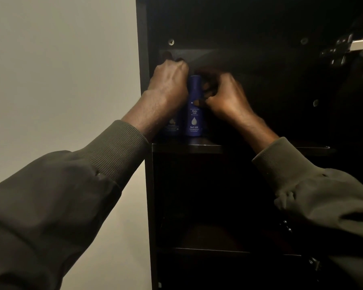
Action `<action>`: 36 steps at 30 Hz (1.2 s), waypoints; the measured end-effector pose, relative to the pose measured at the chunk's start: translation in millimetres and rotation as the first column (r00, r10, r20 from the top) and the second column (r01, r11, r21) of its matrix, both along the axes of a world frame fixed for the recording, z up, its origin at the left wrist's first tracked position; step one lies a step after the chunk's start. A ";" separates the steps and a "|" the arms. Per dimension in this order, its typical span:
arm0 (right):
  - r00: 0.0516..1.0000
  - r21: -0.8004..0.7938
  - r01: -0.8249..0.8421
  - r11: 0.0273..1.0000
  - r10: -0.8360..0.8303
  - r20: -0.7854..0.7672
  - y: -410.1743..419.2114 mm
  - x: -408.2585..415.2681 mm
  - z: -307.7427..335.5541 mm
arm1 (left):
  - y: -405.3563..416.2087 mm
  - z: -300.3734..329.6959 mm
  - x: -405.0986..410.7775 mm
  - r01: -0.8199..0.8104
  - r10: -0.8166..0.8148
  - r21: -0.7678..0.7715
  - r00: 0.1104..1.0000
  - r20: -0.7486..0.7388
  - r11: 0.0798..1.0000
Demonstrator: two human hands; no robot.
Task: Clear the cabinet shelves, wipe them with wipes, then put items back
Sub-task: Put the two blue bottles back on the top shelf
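Nearest the camera, two olive-green sleeves [50, 195] fill the lower left and lower right corners of the frame, their ribbed cuffs pushed up toward the wrists. Both forearms reach up and inward into a dark cabinet [144, 59] whose left side panel runs down the middle of the frame, against a pale wall [61, 59] on the left.

Low in the frame, a lower shelf [218, 251] shows only as a faint edge in deep shadow. Above it, at mid-height, the upper shelf [187, 147] carries the bottles.

The left hand [169, 80] sits at the upper centre-left, fingers curled over the top of a dark bottle [173, 127] that stands at the left end of the shelf, close to the side panel; the hand and wrist hide most of it, so the grip reads as clamped on its top, though the contact itself is out of sight.

Just to the right stands the blue body milk bottle [195, 114], upright on the shelf, its white drop mark facing the camera. The right hand [224, 95] holds it from the right, thumb across the front and curled fingers at its upper part.

Farther back, a screw head [171, 42] glints on the rear panel, and a metal hinge [352, 49] shows at the upper right.
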State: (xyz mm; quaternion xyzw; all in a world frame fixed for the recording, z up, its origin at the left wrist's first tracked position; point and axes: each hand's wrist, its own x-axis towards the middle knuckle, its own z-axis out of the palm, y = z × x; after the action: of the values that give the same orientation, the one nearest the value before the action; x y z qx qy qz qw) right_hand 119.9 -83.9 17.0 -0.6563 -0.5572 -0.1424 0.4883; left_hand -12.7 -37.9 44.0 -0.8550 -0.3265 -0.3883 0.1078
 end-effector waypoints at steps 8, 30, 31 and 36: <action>0.999 0.038 -0.028 0.999 0.029 -0.017 -4.0 4.0 -2.1 | -4.8 -8.7 -3.7 0.014 -0.015 0.050 1.000 0.005 0.999; 0.998 0.298 -0.059 0.953 0.060 0.007 -69.8 -34.7 -46.1 | -46.5 -91.7 -38.5 0.227 -0.275 0.196 0.922 0.273 0.954; 0.996 0.293 -0.083 0.952 0.089 -0.009 -74.4 -38.5 -51.8 | -49.0 -97.5 -40.2 0.251 -0.301 0.195 0.905 0.300 0.948; 0.978 0.252 -0.161 0.954 0.189 -0.088 -97.4 -50.1 -90.4 | -60.1 -133.7 -48.1 0.367 -0.393 0.146 0.809 0.438 0.919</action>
State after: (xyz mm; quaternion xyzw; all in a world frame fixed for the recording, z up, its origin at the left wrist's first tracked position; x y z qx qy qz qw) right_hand 69.7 -181.3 -73.3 -0.5464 -0.5636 -0.1292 0.6059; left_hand -60.8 -98.0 -89.7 -0.7835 -0.1544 -0.6012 -0.0290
